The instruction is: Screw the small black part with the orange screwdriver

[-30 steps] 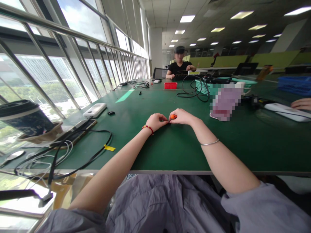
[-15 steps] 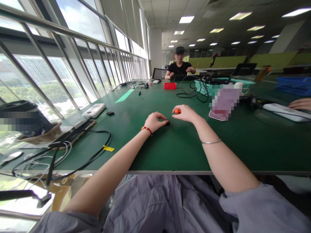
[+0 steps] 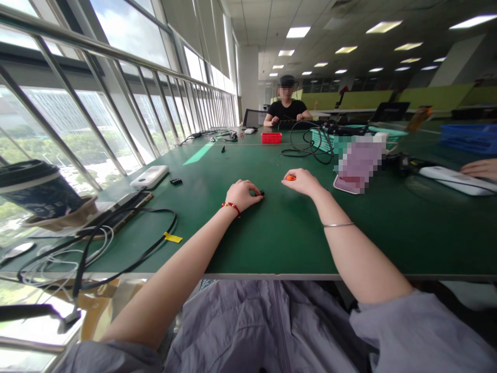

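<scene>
Thumb and fingertips of the left hand (image 3: pixel 241 197) press together on a small black part (image 3: pixel 263 194), pinching it by one end just above or on the worktop (image 3: pixel 267 243); whether it touches the surface I cannot tell. The hand lies low, its wrist near the worktop, which likely steadies so small a thing. The right hand (image 3: pixel 305 182) is apart from it, its fingers curled around an orange piece (image 3: pixel 291 177), much of which they hide; tucked inward like that, it seems kept secure. This grip is closed about the piece rather than spread, though how firmly it presses does not show. Bare worktop separates the two hands. Farther left lie a second black piece (image 3: pixel 176 181) and a white box (image 3: pixel 150 177), with a cup (image 3: pixel 46 191) in its holder nearer the railing. Beyond the hands sit a red tray (image 3: pixel 271 138) and, to the right, a green basket (image 3: pixel 323 142), presumably for keeping loose items together. A co-worker (image 3: pixel 287 110) sits at the far end, and another person's hand (image 3: pixel 481 168) rests at the right edge.
</scene>
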`<state>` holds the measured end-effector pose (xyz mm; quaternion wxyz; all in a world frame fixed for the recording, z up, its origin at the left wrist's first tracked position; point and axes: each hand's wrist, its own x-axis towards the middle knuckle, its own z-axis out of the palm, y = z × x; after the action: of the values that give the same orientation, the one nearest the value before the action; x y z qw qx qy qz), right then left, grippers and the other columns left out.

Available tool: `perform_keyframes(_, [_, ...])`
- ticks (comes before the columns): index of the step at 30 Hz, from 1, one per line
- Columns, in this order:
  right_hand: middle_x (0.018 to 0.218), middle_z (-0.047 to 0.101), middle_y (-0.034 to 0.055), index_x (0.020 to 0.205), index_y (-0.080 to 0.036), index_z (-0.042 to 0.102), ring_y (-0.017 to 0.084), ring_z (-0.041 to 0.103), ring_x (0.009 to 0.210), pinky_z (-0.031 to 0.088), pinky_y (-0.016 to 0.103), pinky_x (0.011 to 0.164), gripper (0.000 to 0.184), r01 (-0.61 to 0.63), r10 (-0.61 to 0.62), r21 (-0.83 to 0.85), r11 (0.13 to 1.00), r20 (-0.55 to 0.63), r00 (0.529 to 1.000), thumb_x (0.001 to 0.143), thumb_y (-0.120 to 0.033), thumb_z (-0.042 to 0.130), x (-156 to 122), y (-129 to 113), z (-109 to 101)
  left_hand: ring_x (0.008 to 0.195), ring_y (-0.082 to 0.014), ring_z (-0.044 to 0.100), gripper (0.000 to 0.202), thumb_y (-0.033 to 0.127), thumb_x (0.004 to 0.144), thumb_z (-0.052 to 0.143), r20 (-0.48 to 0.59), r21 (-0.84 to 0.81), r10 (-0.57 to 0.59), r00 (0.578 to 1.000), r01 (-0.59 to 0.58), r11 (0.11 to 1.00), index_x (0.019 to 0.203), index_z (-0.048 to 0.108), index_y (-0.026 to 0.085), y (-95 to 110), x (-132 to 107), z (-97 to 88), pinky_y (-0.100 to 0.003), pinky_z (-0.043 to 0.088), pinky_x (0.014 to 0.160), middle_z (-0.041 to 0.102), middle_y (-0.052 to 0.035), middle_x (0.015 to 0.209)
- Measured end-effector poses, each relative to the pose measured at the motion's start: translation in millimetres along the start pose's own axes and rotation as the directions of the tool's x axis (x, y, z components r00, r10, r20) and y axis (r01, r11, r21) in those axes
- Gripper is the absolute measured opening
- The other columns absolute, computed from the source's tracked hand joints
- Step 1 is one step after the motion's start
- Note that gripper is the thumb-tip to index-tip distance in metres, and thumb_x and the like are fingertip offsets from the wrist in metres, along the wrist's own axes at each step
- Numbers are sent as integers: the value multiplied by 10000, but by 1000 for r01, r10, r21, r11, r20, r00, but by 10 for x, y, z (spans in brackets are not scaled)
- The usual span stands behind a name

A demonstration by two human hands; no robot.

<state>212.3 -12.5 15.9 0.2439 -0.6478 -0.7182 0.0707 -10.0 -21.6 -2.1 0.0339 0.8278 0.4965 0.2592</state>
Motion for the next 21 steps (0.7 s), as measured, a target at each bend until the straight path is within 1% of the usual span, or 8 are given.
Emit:
perform_keyframes(3, [948, 691, 35, 892, -238, 684, 195, 589, 840, 405, 284, 654, 277, -2, 2, 0, 1000, 12, 1000, 735, -426, 554, 0, 2, -2, 965, -280, 573, 127, 345, 690, 701, -35, 125, -80, 996, 84, 989, 687, 738, 224, -96, -5, -140, -380, 450, 906, 697, -64, 913])
perform_keyframes(6, [950, 690, 38, 892, -234, 684, 196, 588, 844, 402, 285, 653, 277, 2, -2, 1, 1000, 20, 1000, 736, -422, 554, -2, 1, -2, 1007, -323, 563, 135, 355, 676, 706, -64, 236, -245, 967, 254, 938, 686, 738, 225, -273, -38, -337, -406, 456, 890, 703, -90, 869])
perform_keyframes(7, [953, 689, 40, 895, -233, 684, 195, 587, 843, 403, 285, 653, 279, 4, -4, 1, 1000, 23, 1000, 738, -422, 553, -3, 0, -2, 1007, -329, 569, 148, 368, 676, 704, -57, 257, -322, 945, 326, 910, 704, 743, 228, -344, -56, -412, -409, 464, 878, 702, -95, 859])
perform_keyframes(10, [957, 688, 44, 903, -231, 685, 188, 584, 835, 411, 284, 659, 283, 10, -10, -3, 1000, 31, 999, 746, -424, 552, -8, -8, -4, 1020, -348, 584, 212, 387, 679, 701, -67, 303, -547, 835, 539, 786, 796, 755, 220, -543, -126, -637, -448, 461, 892, 701, -121, 918])
perform_keyframes(15, [936, 692, 41, 886, -237, 688, 190, 587, 826, 408, 282, 658, 278, 6, -5, -20, 1000, 23, 1000, 739, -433, 556, -11, -10, 1, 1144, -364, 542, 362, 414, 641, 740, -143, 353, -749, 646, 741, 572, 926, 740, 192, -689, -230, -895, -473, 408, 979, 667, -155, 1105])
perform_keyframes(17, [924, 694, 39, 879, -238, 690, 191, 591, 823, 409, 280, 662, 277, 4, -4, -26, 1000, 17, 1000, 735, -435, 559, -9, -6, 6, 1152, -367, 541, 380, 419, 647, 740, -142, 327, -783, 606, 775, 541, 954, 736, 195, -689, -258, -955, -478, 403, 991, 658, -151, 1145])
perform_keyframes(19, [920, 695, 37, 879, -241, 691, 191, 594, 821, 410, 279, 664, 276, 4, -3, -29, 1000, 21, 1000, 734, -436, 559, -7, -2, 7, 1158, -371, 539, 374, 434, 672, 719, -145, 277, -792, 593, 793, 543, 969, 737, 208, -679, -280, -1003, -491, 400, 1000, 650, -136, 1183])
perform_keyframes(21, [923, 697, 35, 880, -243, 691, 192, 596, 823, 409, 278, 661, 274, 6, -5, -31, 999, 28, 1000, 736, -435, 558, -7, -2, 6, 1167, -369, 533, 359, 446, 709, 684, -186, 222, -788, 587, 807, 548, 979, 739, 217, -671, -295, -1037, -500, 396, 1007, 640, -123, 1213])
